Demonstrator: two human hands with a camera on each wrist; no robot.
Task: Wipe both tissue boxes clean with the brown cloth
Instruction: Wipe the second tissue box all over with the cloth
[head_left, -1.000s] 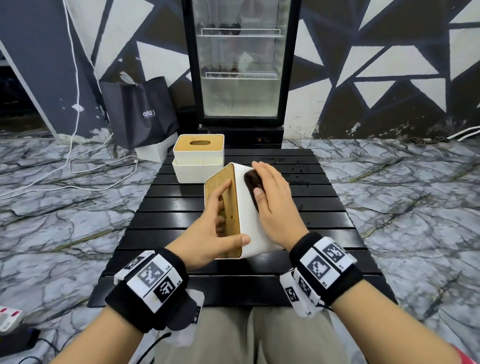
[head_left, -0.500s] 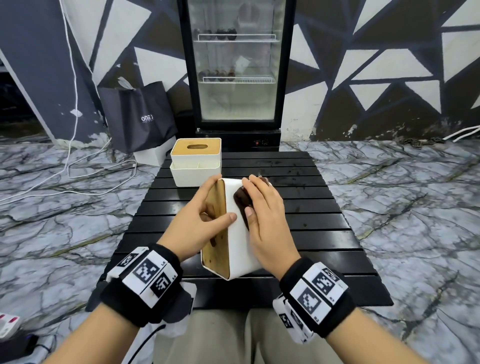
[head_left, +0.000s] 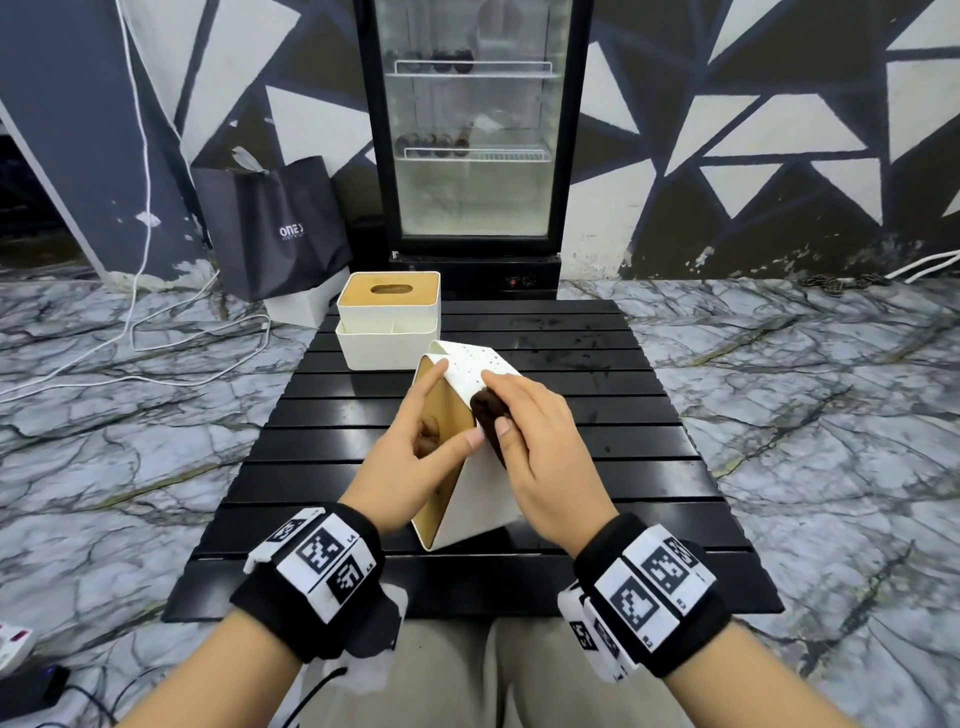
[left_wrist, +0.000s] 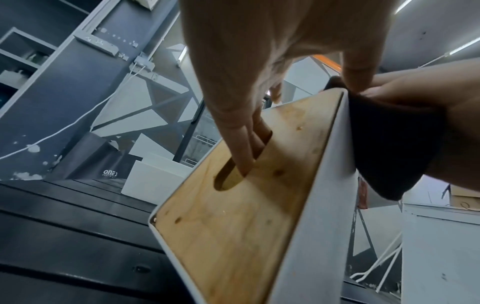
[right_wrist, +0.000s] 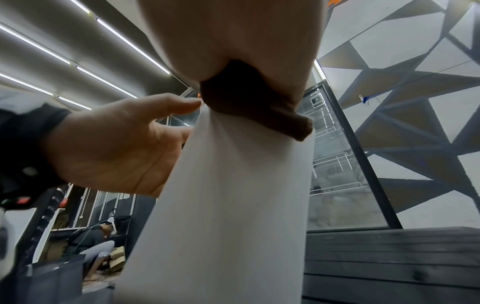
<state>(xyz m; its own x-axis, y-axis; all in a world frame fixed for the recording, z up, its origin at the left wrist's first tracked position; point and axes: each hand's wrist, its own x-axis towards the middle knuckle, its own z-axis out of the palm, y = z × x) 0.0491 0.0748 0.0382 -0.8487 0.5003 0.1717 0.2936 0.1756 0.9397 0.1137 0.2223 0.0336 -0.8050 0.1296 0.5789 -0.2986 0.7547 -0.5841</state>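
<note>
On the black slatted table (head_left: 597, 415), directly in front of you, the near tissue box (head_left: 470, 512) stands tipped on one lower edge, its wooden lid (head_left: 441, 467) facing left and its speckled white underside (head_left: 470, 371) turned up and away. Your left hand (head_left: 415, 457) grips this box: in the left wrist view two fingers (left_wrist: 244, 148) are hooked into the oval slot of the lid (left_wrist: 259, 205), the thumb lies along the upper edge, and the index finger reaches to the top corner. Your right hand (head_left: 540, 457) is curled over the brown cloth (head_left: 488, 415), bunching it under the palm and pressing it against the white side wall near the upper edge; the right wrist view shows the cloth (right_wrist: 249, 102) squeezed between the palm and the wall (right_wrist: 233, 205), with your left thumb tip just beside it. The second tissue box (head_left: 387, 327) sits upright at the far left corner of the table, lid up, apart from both hands. Behind the table stand a glass-door fridge (head_left: 472, 130) and a dark paper bag (head_left: 270, 228).
</note>
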